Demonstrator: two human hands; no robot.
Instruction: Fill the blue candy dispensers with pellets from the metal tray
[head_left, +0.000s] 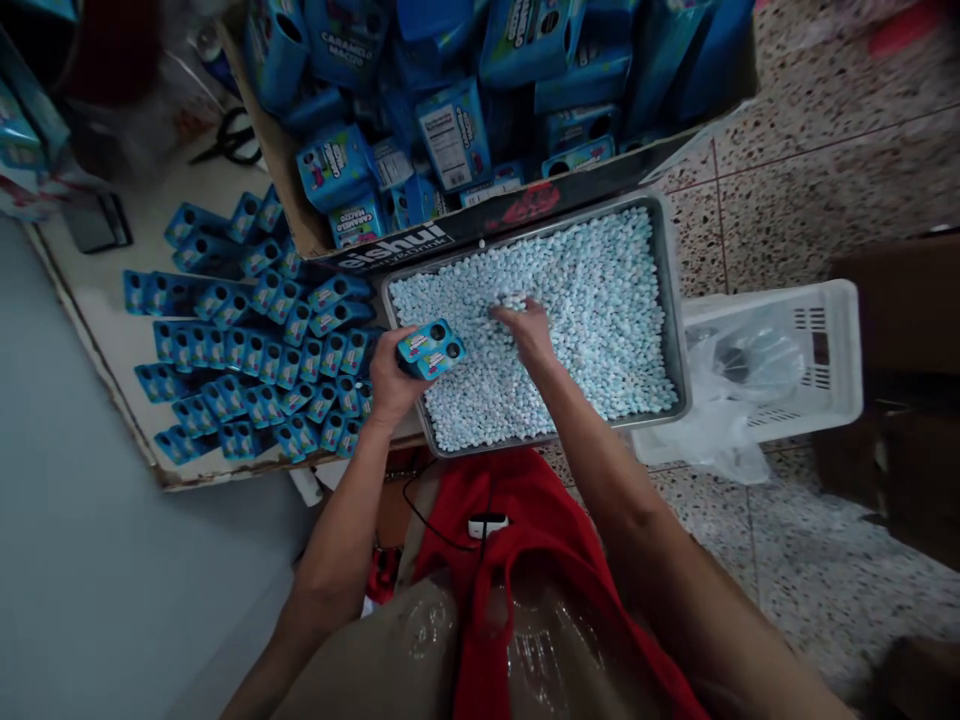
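Observation:
My left hand (395, 385) is closed around a pair of small blue candy boxes (433, 348) with round dark holes in their tops. They are held over the left side of a metal tray (681, 330). Small pale blue and white candies (600, 290) fill this tray in a thick layer. Near its middle, my right hand (531, 330) has its fingers curled around a few candies, low over the heap. Left of the tray, several rows of similar blue boxes (255, 355) stand close together on the table, their holes facing up.
A cardboard carton (300, 205) heaped with blue boxes (454, 135) stands behind the tray. Scissors (238, 138) and a dark flat phone-like object (97, 222) lie at the table's far left. To the right, a white plastic basket (844, 350) holds clear bags (757, 360) above the speckled floor.

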